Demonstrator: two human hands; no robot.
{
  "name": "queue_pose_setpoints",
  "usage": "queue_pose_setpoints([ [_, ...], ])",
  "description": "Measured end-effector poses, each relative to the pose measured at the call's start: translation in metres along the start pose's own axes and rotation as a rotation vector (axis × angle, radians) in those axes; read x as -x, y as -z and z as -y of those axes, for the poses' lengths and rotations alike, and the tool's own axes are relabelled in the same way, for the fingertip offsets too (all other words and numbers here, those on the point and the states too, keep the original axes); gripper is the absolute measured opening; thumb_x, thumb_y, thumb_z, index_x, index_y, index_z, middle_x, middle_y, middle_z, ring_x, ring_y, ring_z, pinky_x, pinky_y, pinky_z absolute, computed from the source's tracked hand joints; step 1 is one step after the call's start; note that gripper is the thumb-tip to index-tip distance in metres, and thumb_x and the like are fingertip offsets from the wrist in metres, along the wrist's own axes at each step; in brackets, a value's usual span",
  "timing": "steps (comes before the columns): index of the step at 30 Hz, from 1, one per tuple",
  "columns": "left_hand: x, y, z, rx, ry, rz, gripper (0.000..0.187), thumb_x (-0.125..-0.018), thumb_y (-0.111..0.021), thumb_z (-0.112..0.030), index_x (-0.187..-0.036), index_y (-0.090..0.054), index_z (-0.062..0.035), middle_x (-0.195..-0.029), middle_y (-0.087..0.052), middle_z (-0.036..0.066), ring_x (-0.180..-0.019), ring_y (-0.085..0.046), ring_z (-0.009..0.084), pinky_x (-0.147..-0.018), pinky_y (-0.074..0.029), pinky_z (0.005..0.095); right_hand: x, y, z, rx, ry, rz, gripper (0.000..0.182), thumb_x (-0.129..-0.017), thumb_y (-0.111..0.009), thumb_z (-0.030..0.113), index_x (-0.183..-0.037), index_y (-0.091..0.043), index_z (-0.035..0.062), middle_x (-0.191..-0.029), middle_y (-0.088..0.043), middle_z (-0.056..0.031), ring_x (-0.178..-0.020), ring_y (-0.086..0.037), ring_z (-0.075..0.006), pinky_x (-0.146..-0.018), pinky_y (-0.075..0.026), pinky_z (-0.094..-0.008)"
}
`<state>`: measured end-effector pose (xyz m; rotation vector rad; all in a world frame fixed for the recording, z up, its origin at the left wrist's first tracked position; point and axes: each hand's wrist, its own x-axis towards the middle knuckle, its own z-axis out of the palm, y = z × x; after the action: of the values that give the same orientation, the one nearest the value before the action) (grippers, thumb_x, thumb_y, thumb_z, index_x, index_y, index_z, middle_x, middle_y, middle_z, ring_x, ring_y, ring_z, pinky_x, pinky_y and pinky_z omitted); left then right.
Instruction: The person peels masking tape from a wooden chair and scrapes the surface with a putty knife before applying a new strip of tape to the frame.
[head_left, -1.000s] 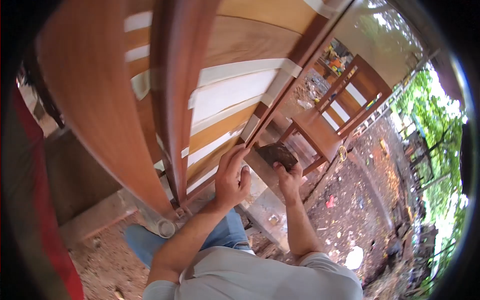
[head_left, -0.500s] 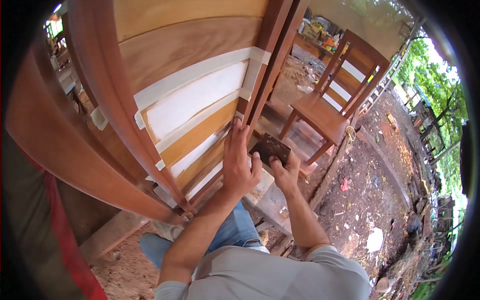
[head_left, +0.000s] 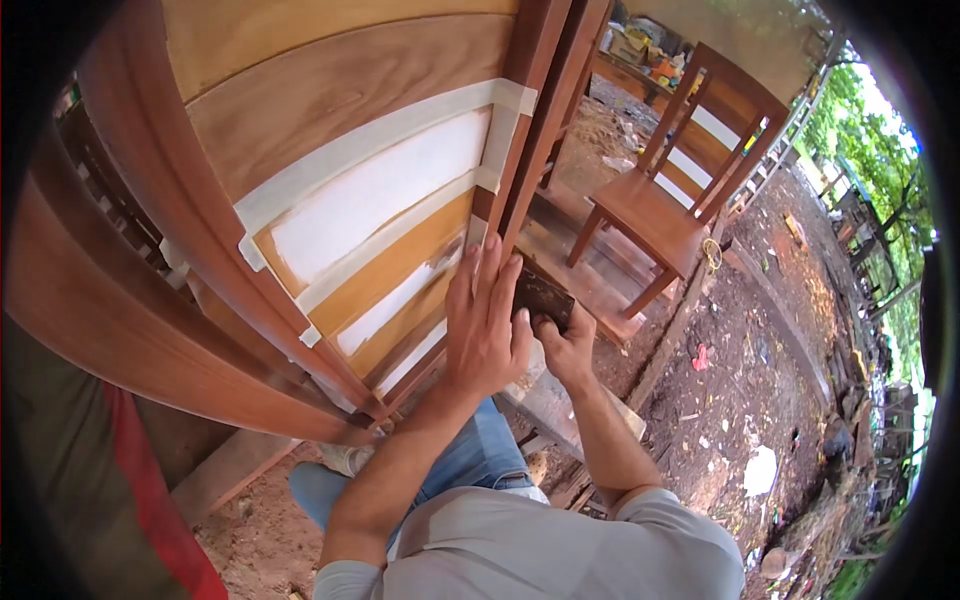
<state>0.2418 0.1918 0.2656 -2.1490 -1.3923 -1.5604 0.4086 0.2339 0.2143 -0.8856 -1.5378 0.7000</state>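
In front of me stands a wooden chair back (head_left: 390,95) with brown, ochre and white slats. Pale masking tape (head_left: 350,165) frames the white slat (head_left: 385,185). My left hand (head_left: 482,325) lies with fingers stretched along the right upright, at the lower end of a tape strip; what its fingertips cover is hidden. Close beside it, my right hand (head_left: 568,348) grips a dark, flat, rectangular piece (head_left: 543,293) with a stained face, thumb on top. The piece's left edge is partly hidden behind my left fingers.
A finished-looking wooden chair (head_left: 650,215) with white slats stands on planks to the right. Another curved brown chair part (head_left: 130,300) is close on the left. Littered dirt ground (head_left: 690,430) stretches to the right, and a cluttered shelf (head_left: 640,70) is at the back.
My left fingers have spread slightly and sit a little lower on the upright. The dark piece in my right hand has come nearer to my left hand. The view has shifted slightly.
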Motion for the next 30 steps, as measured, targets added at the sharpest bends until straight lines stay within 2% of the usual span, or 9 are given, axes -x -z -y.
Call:
queue_pose_setpoints([
  [3, 0.024, 0.001, -0.007, 0.165, 0.083, -0.13, 0.057, -0.093, -0.062, -0.007, -0.147, -0.051, 0.0052, -0.16, -0.043, 0.032, -0.149, -0.042, 0.0471, -0.123, -0.033, 0.0573, 0.004, 0.008, -0.012, -0.116, -0.103, 0.025, 0.026, -0.09, -0.065, -0.002, -0.115, -0.071, -0.0005, -0.095, -0.075, -0.0029, -0.082, -0.066, -0.0117, -0.077, -0.056, -0.0305],
  [6, 0.046, 0.007, -0.009, 0.326, 0.275, -0.112, 0.051, -0.094, -0.061, -0.006, -0.143, -0.054, 0.0043, -0.155, -0.05, 0.029, -0.143, -0.049, 0.0447, -0.121, -0.038, 0.0521, 0.008, 0.009, -0.017, -0.398, -0.277, -0.023, 0.03, -0.093, -0.069, 0.0, -0.123, -0.069, 0.0007, -0.106, -0.075, -0.0025, -0.092, -0.068, -0.0125, -0.085, -0.056, -0.0309],
  [7, 0.051, 0.009, -0.005, 0.258, 0.255, -0.117, 0.047, -0.094, -0.061, -0.005, -0.141, -0.056, 0.0037, -0.152, -0.053, 0.027, -0.138, -0.053, 0.0425, -0.119, -0.041, 0.0486, 0.006, 0.007, -0.017, -0.51, -0.336, -0.053, 0.032, -0.094, -0.07, 0.001, -0.126, -0.068, 0.0011, -0.11, -0.075, -0.0026, -0.096, -0.068, -0.0128, -0.088, -0.055, -0.031],
  [10, 0.065, 0.014, -0.002, 0.295, 0.278, -0.133, 0.045, -0.094, -0.061, -0.002, -0.138, -0.056, 0.0039, -0.151, -0.053, 0.026, -0.139, -0.053, 0.0409, -0.119, -0.041, 0.0482, -0.008, -0.007, 0.013, -0.699, -0.382, -0.047, 0.035, -0.097, -0.074, 0.003, -0.131, -0.066, 0.0016, -0.118, -0.074, -0.0032, -0.107, -0.067, -0.0127, -0.095, -0.054, -0.0308],
  [13, 0.075, 0.014, -0.004, 0.337, 0.315, -0.126, 0.043, -0.094, -0.061, -0.001, -0.137, -0.056, 0.0036, -0.149, -0.053, 0.026, -0.138, -0.054, 0.0401, -0.118, -0.042, 0.0487, -0.017, -0.027, 0.027, -0.652, -0.278, -0.038, 0.036, -0.097, -0.075, 0.004, -0.132, -0.067, 0.0021, -0.122, -0.074, -0.0049, -0.11, -0.069, -0.0153, -0.097, -0.054, -0.0313],
  [16, 0.083, 0.012, -0.005, 0.322, 0.351, -0.14, 0.043, -0.091, -0.063, -0.002, -0.133, -0.062, 0.0017, -0.143, -0.059, 0.026, -0.131, -0.057, 0.0433, -0.113, -0.045, 0.0505, -0.03, -0.041, 0.046, -0.605, -0.224, -0.043, 0.037, -0.097, -0.077, 0.006, -0.133, -0.067, 0.0026, -0.122, -0.074, -0.0033, -0.109, -0.067, -0.0127, -0.096, -0.053, -0.0291],
  [20, 0.097, 0.008, -0.005, 0.387, 0.412, -0.124, 0.04, -0.09, -0.064, -0.003, -0.13, -0.063, 0.0009, -0.14, -0.062, 0.024, -0.129, -0.06, 0.0425, -0.112, -0.046, 0.0494, -0.047, -0.046, 0.046, -0.526, -0.139, -0.038, 0.033, -0.099, -0.075, 0.006, -0.131, -0.068, 0.0026, -0.12, -0.074, -0.0022, -0.106, -0.067, -0.0105, -0.094, -0.053, -0.0274],
  [26, 0.1, 0.011, -0.005, 0.358, 0.422, -0.081, 0.036, -0.091, -0.064, -0.003, -0.126, -0.066, 0.0004, -0.136, -0.064, 0.023, -0.127, -0.061, 0.0421, -0.109, -0.048, 0.0488, -0.053, -0.043, 0.025, -0.546, -0.162, -0.065, 0.029, -0.102, -0.075, 0.011, -0.128, -0.068, 0.002, -0.118, -0.074, -0.0023, -0.105, -0.066, -0.011, -0.094, -0.053, -0.0289],
  [30, 0.106, 0.009, 0.0, 0.361, 0.402, -0.062, 0.033, -0.091, -0.063, -0.001, -0.123, -0.066, 0.0003, -0.133, -0.066, 0.022, -0.126, -0.063, 0.0423, -0.109, -0.049, 0.0485, -0.048, -0.034, 0.001, -0.614, -0.293, -0.089, 0.03, -0.098, -0.076, 0.008, -0.127, -0.068, 0.0009, -0.117, -0.075, -0.0036, -0.104, -0.068, -0.0125, -0.095, -0.054, -0.0301],
])
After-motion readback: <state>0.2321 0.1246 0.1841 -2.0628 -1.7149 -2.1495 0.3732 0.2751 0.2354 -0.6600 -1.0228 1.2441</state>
